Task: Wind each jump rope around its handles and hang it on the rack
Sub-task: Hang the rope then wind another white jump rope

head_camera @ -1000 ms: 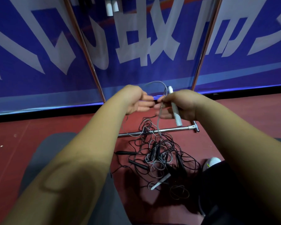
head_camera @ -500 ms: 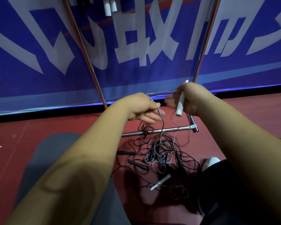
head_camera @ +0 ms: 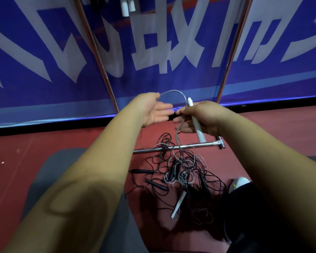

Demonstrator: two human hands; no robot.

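While the near-upright handle (head_camera: 199, 132) is clasped by the right hand (head_camera: 206, 117), its cord (head_camera: 173, 91) is arched left onto the left hand (head_camera: 151, 112); grip there cannot be told.

**Grey rope arched between two hands above the tangle**

We see the right hand (head_camera: 204, 117) gripping a white handle (head_camera: 199, 130) that slants down toward the rack's floor bar (head_camera: 153, 150). A grey rope (head_camera: 173, 91) arcs from the handle's top to the upper edge of the left hand (head_camera: 153, 112), whose fingers stretch flat toward the right hand. How the rope is caught there we cannot tell. More rope drops into a tangle of ropes (head_camera: 182, 161) on the floor (head_camera: 62, 143), with black handles (head_camera: 140, 171) and a second white handle (head_camera: 179, 205) among them. A blue banner (head_camera: 44, 52) stands behind.
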